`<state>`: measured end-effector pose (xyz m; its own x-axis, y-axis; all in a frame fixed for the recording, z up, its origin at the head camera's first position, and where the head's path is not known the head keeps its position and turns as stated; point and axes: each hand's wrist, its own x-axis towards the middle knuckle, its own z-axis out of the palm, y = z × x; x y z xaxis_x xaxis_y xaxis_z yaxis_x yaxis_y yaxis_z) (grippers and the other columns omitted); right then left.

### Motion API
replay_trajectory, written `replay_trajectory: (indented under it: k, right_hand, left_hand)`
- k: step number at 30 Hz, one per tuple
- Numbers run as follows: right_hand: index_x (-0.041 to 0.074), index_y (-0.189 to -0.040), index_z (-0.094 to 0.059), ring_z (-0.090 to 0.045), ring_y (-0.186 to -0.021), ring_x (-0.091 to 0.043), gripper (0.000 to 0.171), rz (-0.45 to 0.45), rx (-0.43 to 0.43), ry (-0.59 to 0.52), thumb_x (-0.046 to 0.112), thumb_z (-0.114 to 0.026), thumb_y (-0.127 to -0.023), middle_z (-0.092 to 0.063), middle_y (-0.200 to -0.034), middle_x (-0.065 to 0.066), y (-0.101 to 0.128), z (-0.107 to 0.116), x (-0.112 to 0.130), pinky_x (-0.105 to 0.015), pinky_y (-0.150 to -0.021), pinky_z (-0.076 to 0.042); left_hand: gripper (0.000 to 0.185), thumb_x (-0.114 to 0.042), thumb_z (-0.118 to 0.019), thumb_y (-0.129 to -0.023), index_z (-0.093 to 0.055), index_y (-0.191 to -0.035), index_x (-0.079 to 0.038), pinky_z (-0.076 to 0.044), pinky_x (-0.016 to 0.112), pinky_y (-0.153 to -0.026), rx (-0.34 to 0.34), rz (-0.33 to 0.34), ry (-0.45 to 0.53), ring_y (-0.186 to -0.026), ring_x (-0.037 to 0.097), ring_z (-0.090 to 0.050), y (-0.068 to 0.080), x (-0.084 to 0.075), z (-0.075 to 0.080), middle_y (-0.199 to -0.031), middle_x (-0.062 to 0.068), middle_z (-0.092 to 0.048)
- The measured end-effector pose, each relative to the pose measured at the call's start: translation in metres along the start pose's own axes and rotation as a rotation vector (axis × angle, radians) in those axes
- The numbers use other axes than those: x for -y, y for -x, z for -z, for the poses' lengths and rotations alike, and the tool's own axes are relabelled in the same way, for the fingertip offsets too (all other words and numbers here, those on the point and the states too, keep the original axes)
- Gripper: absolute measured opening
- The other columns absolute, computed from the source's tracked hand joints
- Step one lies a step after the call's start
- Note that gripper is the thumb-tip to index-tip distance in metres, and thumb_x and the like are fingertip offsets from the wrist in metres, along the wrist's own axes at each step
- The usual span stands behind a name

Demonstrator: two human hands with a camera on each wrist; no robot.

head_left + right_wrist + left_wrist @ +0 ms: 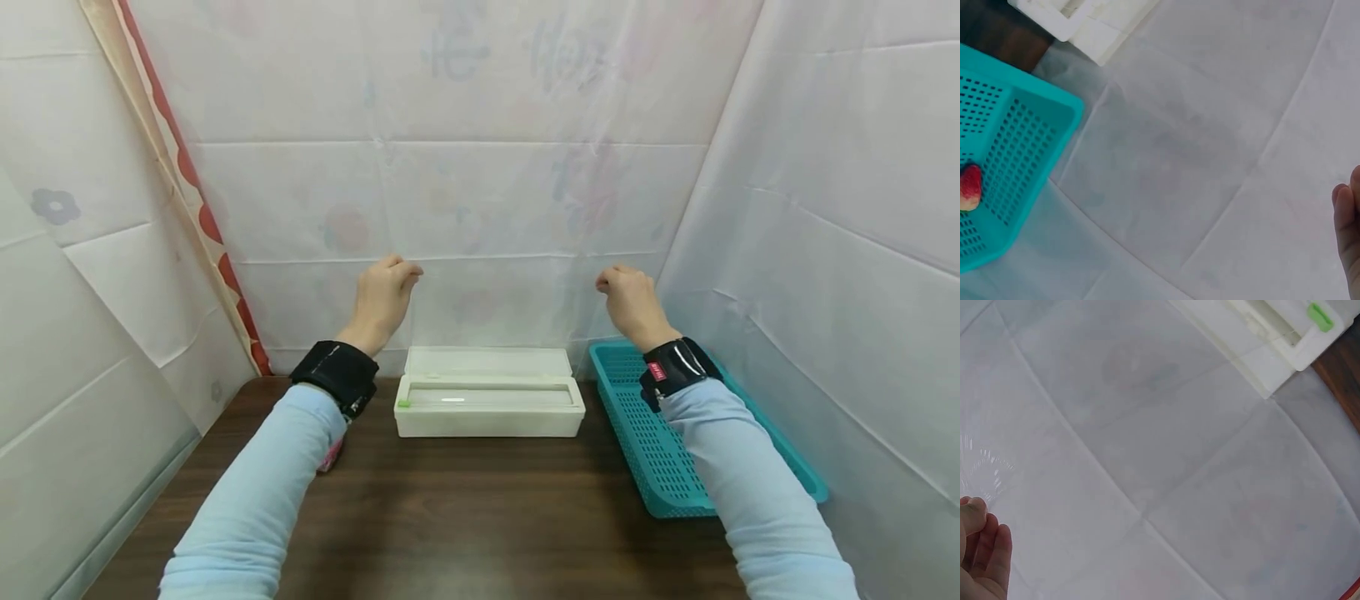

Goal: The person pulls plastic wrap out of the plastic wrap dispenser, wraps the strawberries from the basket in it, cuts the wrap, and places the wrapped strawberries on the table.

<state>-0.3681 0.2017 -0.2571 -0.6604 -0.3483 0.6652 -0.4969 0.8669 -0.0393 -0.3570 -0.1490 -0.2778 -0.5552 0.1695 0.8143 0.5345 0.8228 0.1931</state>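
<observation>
My left hand [384, 298] is raised above the table, thumb against fingertips. In the left wrist view it pinches a sheet of clear cling film [988, 472], creased in a fan at the fingertips. My right hand [632, 304] is up at about the same height, its fingers bent in a similar pinch. The film between the hands is so clear that it hardly shows. Below stands a white cling film dispenser [491, 423], its lid [487, 362] raised at the back and a green slider [403, 404] at its left end.
A teal perforated basket [652, 467] stands right of the dispenser, partly under my right forearm. Inside it lies a red and cream object [970, 187]. A pink-red object [331, 456] sits mostly hidden behind my left forearm. White sheets [480, 200] hang around the brown table [450, 517].
</observation>
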Motion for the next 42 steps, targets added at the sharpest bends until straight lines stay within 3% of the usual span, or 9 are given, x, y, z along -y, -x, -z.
replay_trajectory:
  k: [8,13,17,21,28,32,35,38,42]
  right_hand:
    - [-0.005,-0.089,-0.065,-0.061,-0.079,-0.034,0.012,0.048,-0.045,-0.016,-0.008,-0.054,-0.086,-0.062,-0.086,-0.019,0.003,0.02,0.005,-0.042,-0.069,-0.051]
    - [-0.004,-0.087,-0.066,-0.061,-0.076,-0.032,0.009,0.105,-0.088,-0.028,-0.003,-0.058,-0.085,-0.061,-0.082,-0.017,0.012,0.028,0.01,-0.041,-0.067,-0.05]
    - [-0.004,-0.087,-0.065,-0.062,-0.073,-0.029,0.007,0.168,-0.116,-0.007,-0.005,-0.059,-0.083,-0.061,-0.08,-0.015,0.031,0.032,0.018,-0.037,-0.062,-0.052]
    - [-0.003,-0.086,-0.064,-0.062,-0.069,-0.026,0.013,0.252,-0.145,-0.005,-0.013,-0.06,-0.078,-0.061,-0.08,-0.014,0.063,0.036,0.026,-0.032,-0.058,-0.053]
    - [0.0,-0.085,-0.064,-0.061,-0.069,-0.019,0.029,0.376,-0.141,-0.019,-0.02,-0.064,-0.063,-0.06,-0.081,-0.008,0.129,0.026,0.038,-0.03,-0.057,-0.053]
    - [0.002,-0.086,-0.063,-0.059,-0.071,-0.016,0.021,0.388,-0.059,-0.046,-0.011,-0.048,-0.079,-0.059,-0.082,-0.005,0.169,0.012,0.041,-0.026,-0.059,-0.051]
    - [0.005,-0.085,-0.063,-0.057,-0.072,-0.012,0.037,0.405,-0.021,-0.044,0.004,-0.026,-0.094,-0.057,-0.082,-0.002,0.195,-0.001,0.044,-0.022,-0.059,-0.049]
    - [0.008,-0.083,-0.062,-0.053,-0.071,-0.009,0.057,0.426,-0.004,-0.015,0.018,-0.009,-0.1,-0.055,-0.08,0.002,0.217,-0.015,0.047,-0.019,-0.057,-0.045]
    - [0.009,-0.075,-0.061,-0.048,-0.067,-0.008,0.058,0.472,0.017,0.058,0.016,-0.01,-0.101,-0.054,-0.075,0.003,0.237,-0.036,0.05,-0.019,-0.055,-0.043]
  left_hand:
    - [0.01,-0.005,-0.061,-0.085,-0.068,-0.09,0.0,-0.048,0.036,-0.063,-0.037,-0.046,0.004,-0.071,0.027,-0.059,-0.007,-0.01,0.019,-0.082,0.014,-0.061]
    - [0.008,-0.003,-0.064,-0.082,-0.069,-0.089,-0.001,-0.046,0.036,-0.062,0.0,-0.036,0.015,-0.069,0.026,-0.058,0.001,-0.02,0.039,-0.079,0.012,-0.06]
    - [0.008,-0.001,-0.065,-0.081,-0.07,-0.088,-0.001,-0.043,0.033,-0.055,0.027,-0.069,0.013,-0.061,0.022,-0.055,0.016,-0.028,0.054,-0.074,0.01,-0.06]
    - [0.008,0.001,-0.069,-0.077,-0.07,-0.084,-0.001,-0.043,0.027,-0.048,0.032,-0.158,0.004,-0.054,0.015,-0.051,0.046,-0.038,0.062,-0.07,0.007,-0.059]
    - [0.018,0.006,-0.075,-0.066,-0.07,-0.079,-0.006,-0.04,0.014,-0.047,0.062,-0.283,0.019,-0.055,0.002,-0.042,0.118,-0.055,0.068,-0.069,-0.003,-0.053]
    - [0.026,0.01,-0.072,-0.063,-0.07,-0.082,-0.007,-0.041,0.012,-0.051,0.113,-0.331,0.026,-0.061,0.002,-0.047,0.159,-0.058,0.061,-0.071,-0.005,-0.053]
    - [0.019,0.004,-0.068,-0.065,-0.069,-0.08,-0.009,-0.04,0.012,-0.052,0.149,-0.358,0.021,-0.063,0.003,-0.047,0.187,-0.057,0.052,-0.07,-0.006,-0.051]
    - [0.014,0.0,-0.067,-0.067,-0.068,-0.076,-0.01,-0.038,0.01,-0.052,0.224,-0.36,0.009,-0.065,0.003,-0.044,0.21,-0.056,0.043,-0.07,-0.007,-0.049]
    - [0.019,0.003,-0.073,-0.062,-0.064,-0.069,-0.013,-0.036,0.011,-0.05,0.321,-0.375,-0.01,-0.064,0.003,-0.042,0.232,-0.052,0.029,-0.068,-0.008,-0.047]
